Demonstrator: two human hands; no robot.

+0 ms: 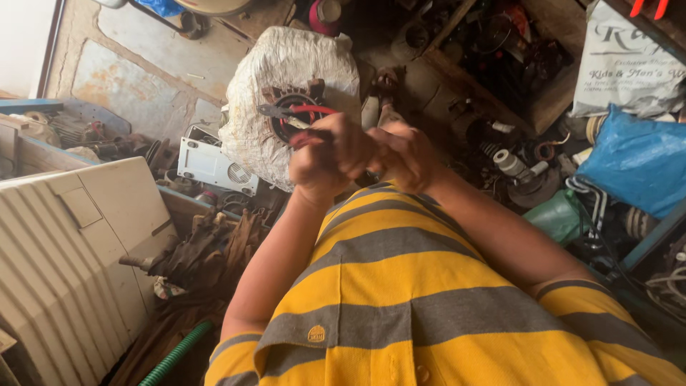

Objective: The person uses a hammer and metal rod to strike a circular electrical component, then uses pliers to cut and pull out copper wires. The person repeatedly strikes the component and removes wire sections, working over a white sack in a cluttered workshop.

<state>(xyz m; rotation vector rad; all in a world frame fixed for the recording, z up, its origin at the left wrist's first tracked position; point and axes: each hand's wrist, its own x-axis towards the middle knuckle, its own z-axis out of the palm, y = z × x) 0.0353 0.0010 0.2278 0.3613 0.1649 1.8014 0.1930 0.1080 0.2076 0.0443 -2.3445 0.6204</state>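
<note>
Left hand (330, 159) curled into a closed grip around the red handles of a pair of pliers (294, 114), metal nose poking out up and to the left of the fist. Right hand (409, 154) touching the left, fingers folded tight; whatever sits between them too small and too hidden to make out. Both held up in front of a yellow and grey striped shirt (400, 300), at chest height.

Just behind the pliers, a round motor winding (300, 114) wrapped in crinkled white sacking (286, 64), dark core and copper showing through a torn opening. Beside it to the left, a white vented plastic casing (209, 166). Lower left, a ribbed cream housing (64, 250), cut off by the frame edge, with a green corrugated hose (175, 354) running along its foot.

Upper right, a white printed bag (625, 68), rectangular and slumped, lettering dark; directly below it a blue plastic bag (636, 161), bulging. Near these, a green bag (561, 214), partly buried. Between them and the hands, a dark clutter of motor parts (514, 164), hard to separate piece from piece. Two red tips (647, 7) at the top right corner, cropped off.
</note>
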